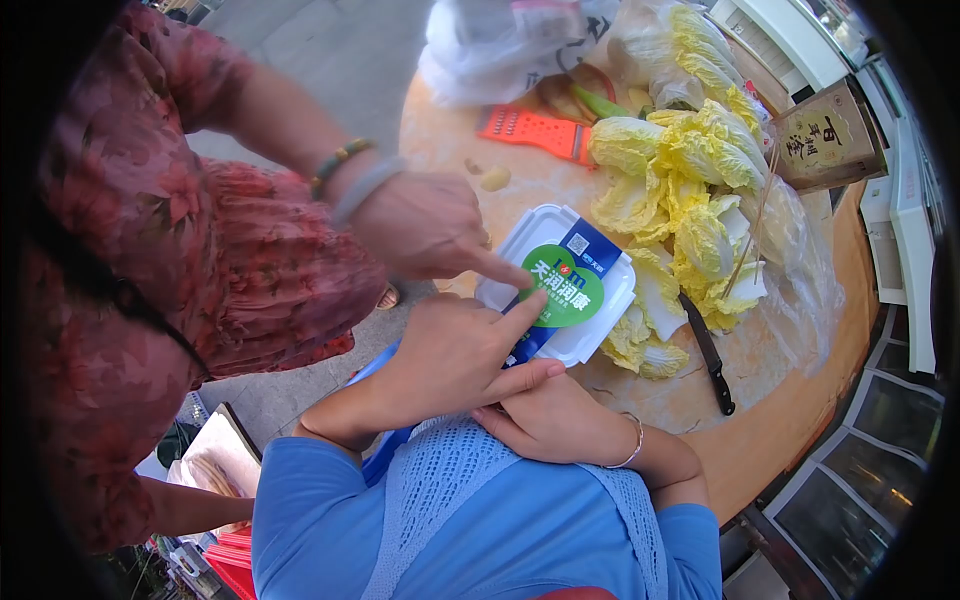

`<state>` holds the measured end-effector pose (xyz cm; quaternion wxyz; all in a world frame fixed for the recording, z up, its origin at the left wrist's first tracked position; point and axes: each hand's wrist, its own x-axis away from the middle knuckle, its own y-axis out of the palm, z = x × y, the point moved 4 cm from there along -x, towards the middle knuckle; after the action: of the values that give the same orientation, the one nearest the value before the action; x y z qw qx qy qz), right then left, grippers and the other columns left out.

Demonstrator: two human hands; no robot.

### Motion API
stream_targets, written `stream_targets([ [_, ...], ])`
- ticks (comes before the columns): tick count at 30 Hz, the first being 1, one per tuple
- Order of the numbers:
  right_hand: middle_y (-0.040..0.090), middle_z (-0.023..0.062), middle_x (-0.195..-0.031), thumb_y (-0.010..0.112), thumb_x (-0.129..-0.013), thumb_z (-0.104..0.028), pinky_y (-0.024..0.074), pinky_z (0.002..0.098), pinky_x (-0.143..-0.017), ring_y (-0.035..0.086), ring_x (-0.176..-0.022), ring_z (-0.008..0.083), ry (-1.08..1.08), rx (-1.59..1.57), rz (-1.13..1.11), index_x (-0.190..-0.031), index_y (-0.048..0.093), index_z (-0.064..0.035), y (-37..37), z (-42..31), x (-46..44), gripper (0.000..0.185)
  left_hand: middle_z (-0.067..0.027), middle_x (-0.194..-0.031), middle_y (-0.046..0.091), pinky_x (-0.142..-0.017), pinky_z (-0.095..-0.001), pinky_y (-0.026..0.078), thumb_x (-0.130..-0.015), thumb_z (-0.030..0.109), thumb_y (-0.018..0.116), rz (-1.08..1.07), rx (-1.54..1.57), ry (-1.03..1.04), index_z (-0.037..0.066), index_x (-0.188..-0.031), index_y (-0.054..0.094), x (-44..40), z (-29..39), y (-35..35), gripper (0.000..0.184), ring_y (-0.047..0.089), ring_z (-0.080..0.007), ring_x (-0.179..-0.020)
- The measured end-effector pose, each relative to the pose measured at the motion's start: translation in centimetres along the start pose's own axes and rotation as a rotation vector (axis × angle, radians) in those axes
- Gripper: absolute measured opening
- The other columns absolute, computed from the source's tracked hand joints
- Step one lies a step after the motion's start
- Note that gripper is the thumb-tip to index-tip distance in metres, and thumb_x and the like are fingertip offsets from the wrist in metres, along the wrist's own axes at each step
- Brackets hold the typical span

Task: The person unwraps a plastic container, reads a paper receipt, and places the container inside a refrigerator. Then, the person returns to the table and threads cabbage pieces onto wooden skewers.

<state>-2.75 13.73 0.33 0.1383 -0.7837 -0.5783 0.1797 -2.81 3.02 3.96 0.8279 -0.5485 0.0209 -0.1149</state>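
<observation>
A white lidded plastic box [600, 335] with a blue band and a green heart label lies at the table's near edge. My left hand [450, 350] reaches over its near left corner, index finger stretched out onto the label, holding nothing that I can see. My right hand [565, 420], with a bracelet at the wrist, rests by the box's near edge. Its fingers are partly hidden under my left hand, and I cannot tell if they grip anything. Another person's hand [425, 225] points at the same label from the left.
Yellow-green cabbage leaves [710, 235] spread over the round wooden table [790, 400]. A black-handled knife [708, 355] lies beside them. Farther back are an orange grater [536, 134], white plastic bags [500, 50] and a printed carton [828, 137]. A person in a red floral dress [280, 250] stands at left.
</observation>
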Motion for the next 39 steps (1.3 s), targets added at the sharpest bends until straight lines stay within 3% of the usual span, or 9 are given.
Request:
stream_targets([
  [11,0.059,0.0187,-0.075,0.05,-0.088,-0.023,0.0488,0.0426,-0.064,0.059,-0.068,0.0341,-0.011,0.004,0.036,-0.091,0.058,0.002,0.0,0.2,0.1,0.026,-0.0074,-0.063,0.058,-0.048,-0.0327,0.042,-0.075,0.044,0.063,0.003,-0.013,0.041,0.012,-0.112,0.06,-0.3,0.3,-0.2,0.049,0.056,-0.0212,-0.051],
  [12,0.059,0.0187,-0.075,0.05,-0.088,-0.023,0.0488,0.0426,-0.064,0.059,-0.068,0.0341,-0.011,0.002,0.037,-0.091,0.058,0.002,-0.1,0.1,0.1,0.026,-0.0074,-0.063,0.058,-0.048,-0.0327,0.042,-0.075,0.044,0.063,0.0,-0.013,0.041,0.012,-0.112,0.06,-0.3,0.3,-0.2,0.049,0.056,-0.0212,-0.051],
  [14,0.059,0.0197,-0.091,0.052,-0.088,-0.022,0.0459,0.0418,-0.073,0.058,-0.082,0.0339,0.077,-0.029,-0.086,-0.1,0.058,0.002,0.1,0.3,0.2,0.028,-0.0073,-0.061,0.057,-0.047,-0.0325,0.041,-0.075,0.044,0.063,-0.011,-0.037,0.056,0.013,-0.112,0.061,-0.3,0.4,-0.1,0.048,0.056,-0.0206,-0.051],
  [30,0.06,0.0208,-0.09,0.051,-0.088,-0.024,0.0467,0.0432,-0.074,0.059,-0.081,0.0352,0.078,-0.086,-0.061,-0.101,0.059,0.0004,-0.2,0.2,0.7,0.028,-0.008,-0.062,0.059,-0.048,-0.0333,0.043,-0.077,0.04,0.063,-0.052,-0.026,0.101,0.01,-0.111,0.061,-0.7,1.2,0.0,0.045,0.057,-0.0201,-0.051],
  [32,0.06,0.0198,-0.081,0.051,-0.088,-0.023,0.049,0.0421,-0.068,0.06,-0.072,0.0349,-0.002,-0.069,0.052,-0.092,0.059,0.0031,-0.3,0.1,0.7,0.027,-0.008,-0.063,0.059,-0.049,-0.0334,0.043,-0.078,0.039,0.063,-0.056,-0.04,0.11,0.01,-0.109,0.063,-0.7,1.4,-0.1,0.042,0.057,-0.0204,-0.051],
  [39,0.061,0.0208,-0.082,0.051,-0.087,-0.022,0.0489,0.0425,-0.069,0.06,-0.073,0.0354,-0.004,-0.082,0.059,-0.094,0.059,0.0035,-0.6,0.1,0.8,0.028,-0.0081,-0.062,0.059,-0.046,-0.0344,0.042,-0.081,0.035,0.061,-0.045,-0.046,0.135,0.012,-0.104,0.064,-0.8,1.8,0.3,0.033,0.056,-0.021,-0.048],
])
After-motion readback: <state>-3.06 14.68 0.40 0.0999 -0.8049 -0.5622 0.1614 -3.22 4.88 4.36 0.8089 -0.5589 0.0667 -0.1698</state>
